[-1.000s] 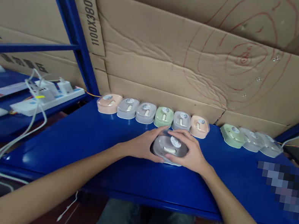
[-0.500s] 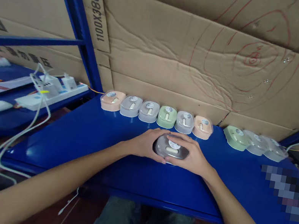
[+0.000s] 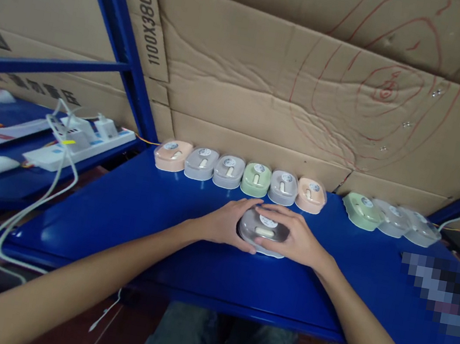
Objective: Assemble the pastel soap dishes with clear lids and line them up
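Flanking grey case (image 3: 262,232): pastel cases (image 3: 241,174)

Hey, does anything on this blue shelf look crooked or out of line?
Yes. The three boxes at the right sit skewed and overlapping, unlike the straight row of six. The gray box sits apart, between the left hand and right hand.

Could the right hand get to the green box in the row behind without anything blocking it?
Probably yes. The right hand grips the grey box; bare shelf separates it from the green box.
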`<state>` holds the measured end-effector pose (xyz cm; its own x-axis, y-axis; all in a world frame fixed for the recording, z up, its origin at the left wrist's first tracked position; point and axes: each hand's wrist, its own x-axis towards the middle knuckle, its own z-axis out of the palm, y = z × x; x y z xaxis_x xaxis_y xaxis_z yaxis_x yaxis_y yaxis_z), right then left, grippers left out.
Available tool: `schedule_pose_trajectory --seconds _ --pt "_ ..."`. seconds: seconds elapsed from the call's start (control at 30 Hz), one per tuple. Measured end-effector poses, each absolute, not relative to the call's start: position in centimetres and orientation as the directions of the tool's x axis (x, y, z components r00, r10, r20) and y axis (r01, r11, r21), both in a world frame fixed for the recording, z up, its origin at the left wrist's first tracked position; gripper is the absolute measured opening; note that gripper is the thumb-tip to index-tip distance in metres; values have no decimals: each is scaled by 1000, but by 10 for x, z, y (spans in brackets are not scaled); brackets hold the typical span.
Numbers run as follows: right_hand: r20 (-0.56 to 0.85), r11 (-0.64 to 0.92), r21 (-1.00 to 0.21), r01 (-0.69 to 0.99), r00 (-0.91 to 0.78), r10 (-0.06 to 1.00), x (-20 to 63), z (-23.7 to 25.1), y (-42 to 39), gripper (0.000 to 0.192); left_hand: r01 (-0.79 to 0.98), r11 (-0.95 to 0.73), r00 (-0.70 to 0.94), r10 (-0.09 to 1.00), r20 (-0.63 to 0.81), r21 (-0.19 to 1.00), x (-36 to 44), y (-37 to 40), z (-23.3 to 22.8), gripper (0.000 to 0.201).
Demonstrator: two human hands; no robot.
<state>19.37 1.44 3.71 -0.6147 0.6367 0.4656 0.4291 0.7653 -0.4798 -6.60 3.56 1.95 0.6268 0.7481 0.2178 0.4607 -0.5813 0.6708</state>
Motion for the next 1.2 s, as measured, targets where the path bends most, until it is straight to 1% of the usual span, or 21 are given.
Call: schedule_pose_trajectory --seconds 0.1,0.3,0.53,0.83,0.97,1.13,1.2 --pt "471 764 -467 445 -606 641 194 35 14 65 452 -576 621 751 223 681 -65 35 18 127" --pt "520 804 -379 459 -613 595 194 30 11 69 443 -575 628 747 220 687 -65 36 17 121" --pt "447 803 -279 526 -669 593 195 40 9 70 454 -572 618 754 220 684 -63 34 17 122" --pt "480 823 -129 554 -691 541 194 33 7 72 427 -598 637 731 244 678 -62 34 21 119" --pt "458 820 -105 562 -705 542 194 32 7 72 398 -614 662 707 250 681 -61 35 23 114" --pt "430 818 -108 565 -715 551 194 34 6 74 362 -634 702 668 247 684 -62 34 27 109" --pt "405 816 -117 566 -723 560 194 35 6 79 363 -641 709 661 246 676 -63 34 27 110"
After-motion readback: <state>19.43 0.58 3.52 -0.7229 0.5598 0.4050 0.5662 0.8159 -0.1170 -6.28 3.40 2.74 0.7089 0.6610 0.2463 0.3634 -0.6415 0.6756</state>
